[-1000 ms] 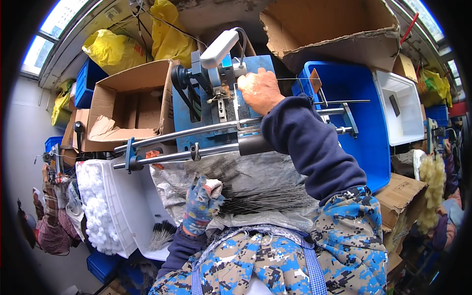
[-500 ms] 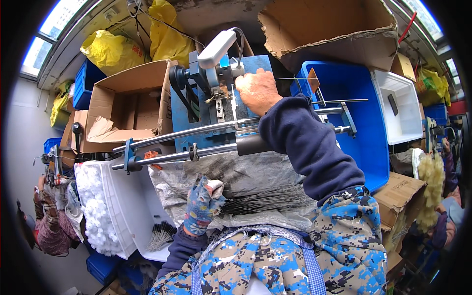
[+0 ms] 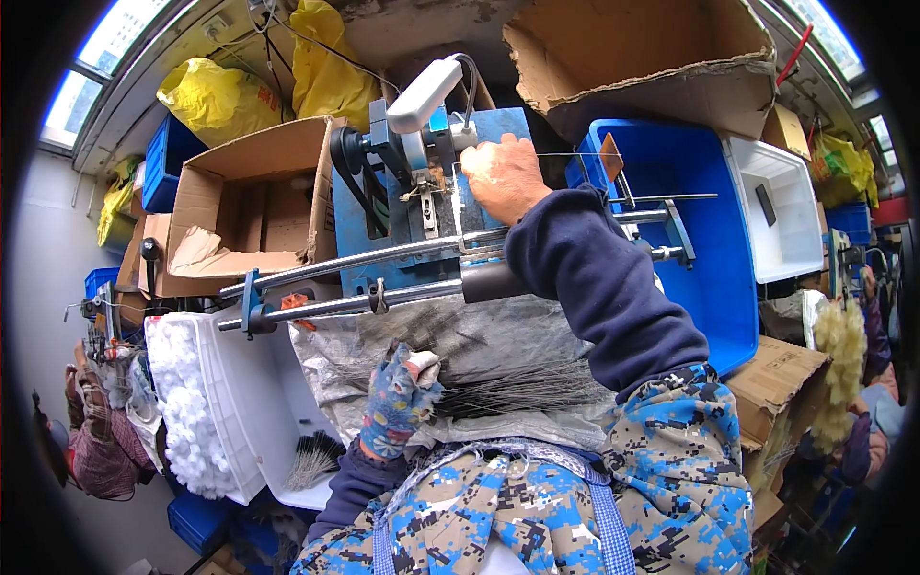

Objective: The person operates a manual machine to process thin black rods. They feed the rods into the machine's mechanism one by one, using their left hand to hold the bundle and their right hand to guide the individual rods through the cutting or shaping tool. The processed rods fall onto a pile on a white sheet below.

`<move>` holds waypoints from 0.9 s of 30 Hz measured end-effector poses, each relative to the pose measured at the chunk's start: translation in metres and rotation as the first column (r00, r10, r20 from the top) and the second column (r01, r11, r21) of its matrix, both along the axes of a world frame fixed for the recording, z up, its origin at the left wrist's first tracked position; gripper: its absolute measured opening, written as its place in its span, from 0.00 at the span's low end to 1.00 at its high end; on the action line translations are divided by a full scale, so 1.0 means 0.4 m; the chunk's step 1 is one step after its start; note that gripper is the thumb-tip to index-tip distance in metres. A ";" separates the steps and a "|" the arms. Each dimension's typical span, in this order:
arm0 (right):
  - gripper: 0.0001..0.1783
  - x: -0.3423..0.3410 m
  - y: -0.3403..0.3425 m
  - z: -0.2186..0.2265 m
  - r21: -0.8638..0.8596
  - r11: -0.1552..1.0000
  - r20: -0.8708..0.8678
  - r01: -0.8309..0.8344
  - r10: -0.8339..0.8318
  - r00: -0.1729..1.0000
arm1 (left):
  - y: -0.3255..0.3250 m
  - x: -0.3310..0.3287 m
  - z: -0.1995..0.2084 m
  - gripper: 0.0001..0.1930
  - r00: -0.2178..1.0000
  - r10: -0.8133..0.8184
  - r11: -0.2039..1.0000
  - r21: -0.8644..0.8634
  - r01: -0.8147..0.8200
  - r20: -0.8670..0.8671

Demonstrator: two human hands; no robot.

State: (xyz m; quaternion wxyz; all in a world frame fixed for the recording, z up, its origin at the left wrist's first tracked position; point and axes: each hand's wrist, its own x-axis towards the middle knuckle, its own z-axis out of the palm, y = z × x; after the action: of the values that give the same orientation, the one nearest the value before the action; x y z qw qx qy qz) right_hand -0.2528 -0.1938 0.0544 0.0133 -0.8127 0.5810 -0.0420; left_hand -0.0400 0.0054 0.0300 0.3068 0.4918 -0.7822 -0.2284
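My right hand (image 3: 505, 176), bare, is closed at the head of a blue bench machine (image 3: 503, 125). A thin metal wire (image 3: 565, 154) runs out from behind its fingers to the right, toward a small orange-brown plate (image 3: 610, 156); the fingertips are hidden. Lower down, my left hand (image 3: 401, 395) wears a patterned blue glove with bare fingertips showing. Its fingers are curled together at the left end of a loose bundle of thin wires (image 3: 517, 391), which lies on a grey plastic sheet (image 3: 335, 350). What those fingers hold, if anything, cannot be made out.
Two steel rails (image 3: 412, 251) cross in front of the machine. An open cardboard box (image 3: 240, 206) stands left, a blue bin (image 3: 704, 278) right. A white tub (image 3: 251, 383) sits by white tufted pieces (image 3: 189, 412) and dark-bristled brushes (image 3: 314, 455). Other people work at both sides.
My left hand has shifted very slightly right at the wire bundle. My right hand stays almost in place at the machine.
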 end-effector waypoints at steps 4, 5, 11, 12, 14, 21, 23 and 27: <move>0.09 -0.002 -0.003 -0.012 -0.027 0.999 0.013 -0.021 0.021 1.000 | 0.001 -0.001 -0.006 0.12 1.000 -0.002 1.000 -0.010 0.002 -0.010; 0.09 -0.004 -0.005 -0.015 -0.034 0.999 0.019 -0.029 0.030 0.999 | 0.000 -0.002 -0.005 0.12 1.000 -0.004 1.000 -0.012 0.004 -0.015; 0.09 -0.013 -0.020 -0.033 -0.013 0.997 0.150 -0.074 0.075 0.986 | -0.001 -0.010 0.009 0.12 1.000 -0.019 1.000 0.009 0.019 -0.009; 0.09 -0.013 -0.018 -0.031 0.001 0.999 0.125 -0.046 0.046 0.991 | 0.000 -0.014 0.015 0.12 1.000 -0.020 1.000 0.009 0.020 0.010; 0.09 -0.010 -0.015 -0.016 0.024 1.000 0.083 0.007 -0.009 0.996 | 0.003 -0.017 0.025 0.12 0.999 -0.027 1.000 0.005 0.027 0.028; 0.22 -0.065 0.061 -0.016 -0.143 0.985 0.145 0.093 -0.072 0.987 | 0.018 0.013 0.010 0.12 1.000 0.003 1.000 0.012 -0.002 -0.029; 0.29 -0.093 0.107 -0.008 -0.141 0.987 0.143 0.076 -0.056 0.988 | 0.027 0.017 -0.001 0.12 0.996 0.046 0.994 0.097 -0.039 -0.070; 0.31 -0.090 0.123 -0.001 -0.117 0.988 0.171 0.098 -0.077 0.982 | 0.001 -0.037 0.035 0.12 0.994 -0.107 0.994 -0.020 0.106 -0.035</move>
State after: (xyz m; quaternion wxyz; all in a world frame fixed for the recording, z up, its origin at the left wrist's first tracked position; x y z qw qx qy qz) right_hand -0.2887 -0.1446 0.0541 0.0088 -0.7792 0.6095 -0.1461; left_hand -0.0547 0.0056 0.0440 0.3126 0.4425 -0.8037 -0.2462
